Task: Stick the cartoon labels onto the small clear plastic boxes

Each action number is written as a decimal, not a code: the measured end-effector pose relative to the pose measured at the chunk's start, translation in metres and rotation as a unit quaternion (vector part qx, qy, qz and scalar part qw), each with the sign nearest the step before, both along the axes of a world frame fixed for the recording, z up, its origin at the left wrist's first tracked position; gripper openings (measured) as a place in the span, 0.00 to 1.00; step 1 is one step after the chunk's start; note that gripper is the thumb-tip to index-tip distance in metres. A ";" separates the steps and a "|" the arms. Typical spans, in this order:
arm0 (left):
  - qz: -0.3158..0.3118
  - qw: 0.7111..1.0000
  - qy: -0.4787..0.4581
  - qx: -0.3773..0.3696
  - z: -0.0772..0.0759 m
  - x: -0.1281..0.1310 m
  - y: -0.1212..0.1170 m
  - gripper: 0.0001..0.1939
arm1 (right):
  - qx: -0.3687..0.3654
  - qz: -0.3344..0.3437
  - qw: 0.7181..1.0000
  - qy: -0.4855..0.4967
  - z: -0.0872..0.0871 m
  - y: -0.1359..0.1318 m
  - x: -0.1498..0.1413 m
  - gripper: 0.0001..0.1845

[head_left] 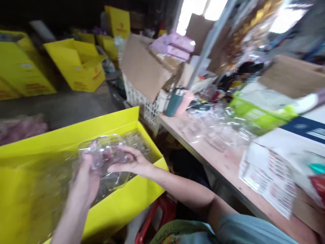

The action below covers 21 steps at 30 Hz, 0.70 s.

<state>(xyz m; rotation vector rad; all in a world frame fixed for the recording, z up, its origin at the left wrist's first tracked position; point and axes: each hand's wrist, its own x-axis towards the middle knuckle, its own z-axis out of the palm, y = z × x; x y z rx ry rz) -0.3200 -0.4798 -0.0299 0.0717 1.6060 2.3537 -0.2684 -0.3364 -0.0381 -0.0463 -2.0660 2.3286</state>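
Both my hands grip a clear plastic tray [111,144] above a large yellow box [127,200]. My left hand [87,178] is closed on the tray's near left side, thumb up. At the right end my right hand [130,161] pinches it, with the thumb below and the fingers along the side. More clear plastic pieces [138,140] lie inside the box under my hands, blurred and partly hidden by the tray.
On the right, a wooden table [188,135] carries clear plastic packaging [218,132], a green bottle [175,101], a pink bottle [185,101] and a lime green basket [256,115]. A red stool [154,217] stands below. Open yellow boxes [83,74] fill the back left. Another person sits far off.
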 end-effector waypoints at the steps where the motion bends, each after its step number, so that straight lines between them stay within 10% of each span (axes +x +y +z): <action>1: -0.031 0.999 0.003 0.023 0.007 0.011 0.040 0.28 | 0.002 -0.051 0.999 0.016 0.011 0.032 0.021 0.37; 6: -0.172 0.971 0.168 -0.005 0.025 0.077 0.210 0.32 | 0.242 -0.335 0.903 0.114 0.082 0.217 0.132 0.24; 9: -0.231 0.878 0.409 -0.087 0.018 0.120 0.274 0.38 | 0.496 -0.500 0.710 0.007 0.122 0.329 0.183 0.29; 11: -0.265 0.769 0.564 -0.140 0.007 0.146 0.308 0.41 | 0.607 -0.488 0.612 -0.136 0.133 0.389 0.200 0.30; 15: -0.272 0.591 0.719 -0.245 -0.019 0.176 0.359 0.39 | 0.645 -0.458 0.576 -0.206 0.116 0.453 0.197 0.41; 21: -0.253 0.559 0.747 -0.258 -0.026 0.177 0.348 0.49 | 0.640 -0.473 0.573 -0.198 0.080 0.457 0.208 0.48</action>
